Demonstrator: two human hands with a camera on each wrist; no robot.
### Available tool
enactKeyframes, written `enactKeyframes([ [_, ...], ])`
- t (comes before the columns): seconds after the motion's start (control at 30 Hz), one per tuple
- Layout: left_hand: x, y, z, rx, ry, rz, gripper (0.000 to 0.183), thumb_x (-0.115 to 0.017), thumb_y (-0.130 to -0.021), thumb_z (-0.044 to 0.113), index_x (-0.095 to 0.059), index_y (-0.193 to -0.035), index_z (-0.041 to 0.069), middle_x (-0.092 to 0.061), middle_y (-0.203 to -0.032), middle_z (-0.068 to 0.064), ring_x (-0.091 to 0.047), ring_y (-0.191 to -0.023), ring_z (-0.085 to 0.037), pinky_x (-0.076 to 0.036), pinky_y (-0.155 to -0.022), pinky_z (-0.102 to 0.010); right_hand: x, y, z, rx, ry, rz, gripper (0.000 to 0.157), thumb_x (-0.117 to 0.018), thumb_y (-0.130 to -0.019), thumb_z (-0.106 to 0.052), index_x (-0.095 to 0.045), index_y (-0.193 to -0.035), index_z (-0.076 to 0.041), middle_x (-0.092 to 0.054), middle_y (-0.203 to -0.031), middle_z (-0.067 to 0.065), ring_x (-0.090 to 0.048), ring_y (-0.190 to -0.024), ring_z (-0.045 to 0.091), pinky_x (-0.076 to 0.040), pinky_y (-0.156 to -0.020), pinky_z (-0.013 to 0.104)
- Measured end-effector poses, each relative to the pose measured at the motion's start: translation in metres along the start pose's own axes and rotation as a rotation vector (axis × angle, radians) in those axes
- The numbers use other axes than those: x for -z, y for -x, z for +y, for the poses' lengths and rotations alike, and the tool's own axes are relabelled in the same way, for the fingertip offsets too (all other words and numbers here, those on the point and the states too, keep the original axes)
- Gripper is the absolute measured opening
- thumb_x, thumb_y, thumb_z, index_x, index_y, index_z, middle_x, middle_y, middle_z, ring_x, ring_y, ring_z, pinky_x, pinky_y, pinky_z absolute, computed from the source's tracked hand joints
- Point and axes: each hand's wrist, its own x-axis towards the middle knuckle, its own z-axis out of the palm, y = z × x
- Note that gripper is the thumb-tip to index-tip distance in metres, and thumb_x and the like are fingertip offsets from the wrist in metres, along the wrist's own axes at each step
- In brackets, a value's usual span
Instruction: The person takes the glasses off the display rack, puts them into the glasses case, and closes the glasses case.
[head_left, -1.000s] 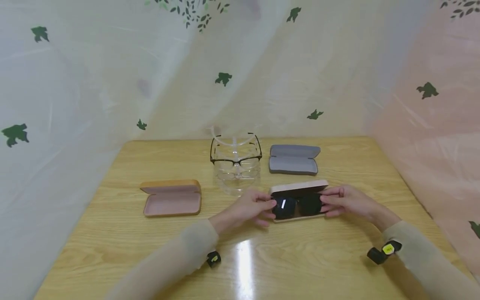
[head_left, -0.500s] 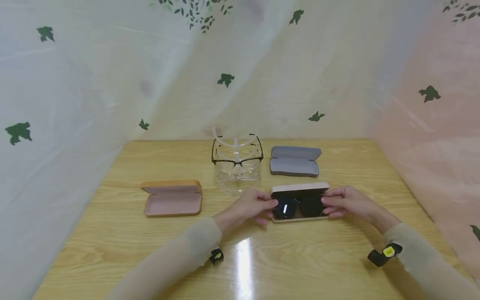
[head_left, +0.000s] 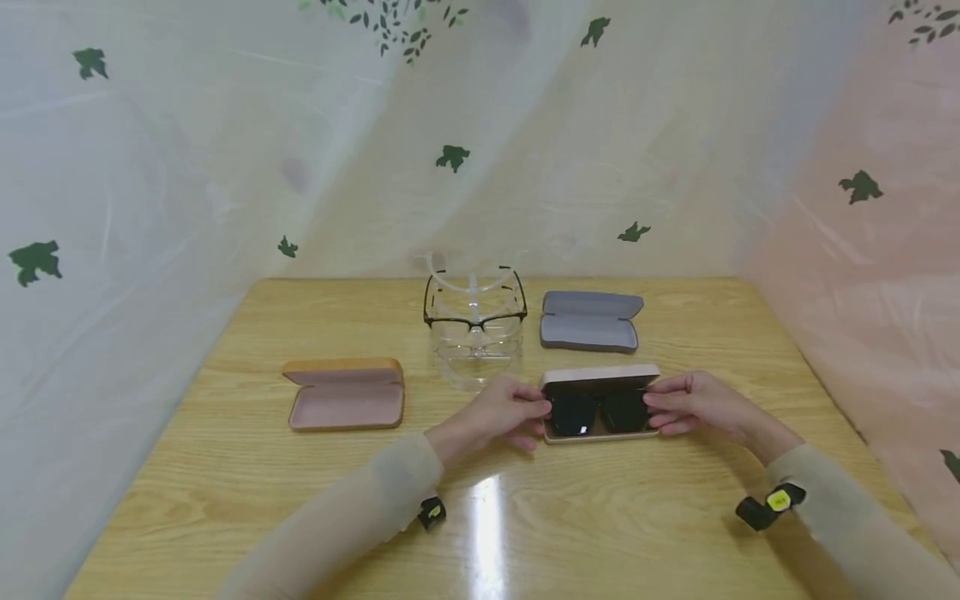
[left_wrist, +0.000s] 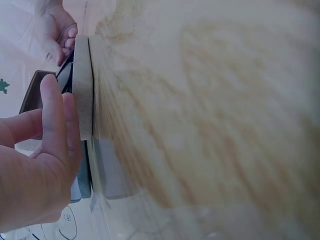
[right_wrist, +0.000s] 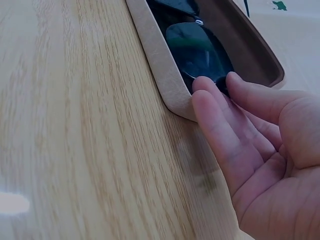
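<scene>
Dark sunglasses [head_left: 574, 415] lie in a pale beige glasses case [head_left: 600, 439] with a brown inside and its lid raised. My left hand [head_left: 501, 414] pinches the left end of the sunglasses, its other fingers beside the case. At the opposite end, my right hand [head_left: 701, 408] pinches the frame between thumb and fingertips. In the right wrist view a dark lens [right_wrist: 197, 50] sits inside the case wall, with the right hand's fingertips [right_wrist: 202, 84] at the case's end. Fingers hide part of the case in the left wrist view.
Behind, a clear stand [head_left: 472, 379] carries black-framed glasses [head_left: 476, 323] and a thin-rimmed pair below. A grey glasses case [head_left: 588, 333] lies open at the back right. An orange case [head_left: 345, 408] with pink lining lies open on the left of the wooden table [head_left: 300, 500].
The sunglasses have tilted slightly, and the glare on the left lens has shrunk and slid lower. Both hands keep nearly the same place at the case.
</scene>
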Motion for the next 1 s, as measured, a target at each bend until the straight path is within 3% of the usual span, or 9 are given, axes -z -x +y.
enactKeyframes([
  [0.23, 0.002, 0.002, 0.000, -0.012, 0.001, -0.026, 0.029, -0.066, -0.098, 0.005, -0.065, -0.124, -0.008, -0.072, -0.101, -0.013, -0.070, -0.077, -0.019, -0.063, -0.064, -0.034, 0.002, 0.002, -0.002, -0.032, 0.000, 0.010, 0.040, -0.062, -0.103, -0.012, -0.054, -0.130, 0.017, -0.070, -0.103, 0.008, -0.073, -0.092, 0.023, -0.061, -0.082, 0.040],
  [0.43, 0.004, 0.004, 0.000, -0.020, 0.020, -0.008, 0.030, -0.067, -0.097, 0.005, -0.065, -0.124, -0.007, -0.071, -0.101, -0.015, -0.072, -0.080, -0.023, -0.063, -0.064, -0.035, -0.002, 0.003, -0.004, -0.049, 0.010, 0.025, 0.035, -0.066, -0.100, -0.015, -0.059, -0.125, 0.009, -0.071, -0.096, 0.008, -0.073, -0.084, 0.021, -0.062, -0.079, 0.040],
  [0.77, 0.011, 0.005, 0.001, -0.014, 0.043, 0.007, 0.030, -0.070, -0.096, 0.009, -0.067, -0.124, -0.002, -0.072, -0.103, -0.013, -0.073, -0.088, -0.028, -0.063, -0.069, -0.038, 0.000, 0.004, -0.002, -0.063, 0.034, 0.043, 0.053, -0.065, -0.101, -0.017, -0.041, -0.137, 0.013, -0.069, -0.100, 0.012, -0.071, -0.082, 0.023, -0.063, -0.077, 0.044],
  [1.0, 0.017, 0.012, 0.010, 0.004, 0.016, -0.020, 0.038, -0.070, -0.098, 0.020, -0.063, -0.129, 0.000, -0.069, -0.113, -0.016, -0.071, -0.096, -0.033, -0.063, -0.076, -0.040, 0.008, 0.007, -0.005, -0.015, 0.022, -0.022, 0.062, -0.051, -0.109, -0.024, -0.027, -0.147, 0.017, -0.063, -0.122, 0.012, -0.067, -0.104, 0.026, -0.059, -0.088, 0.050],
])
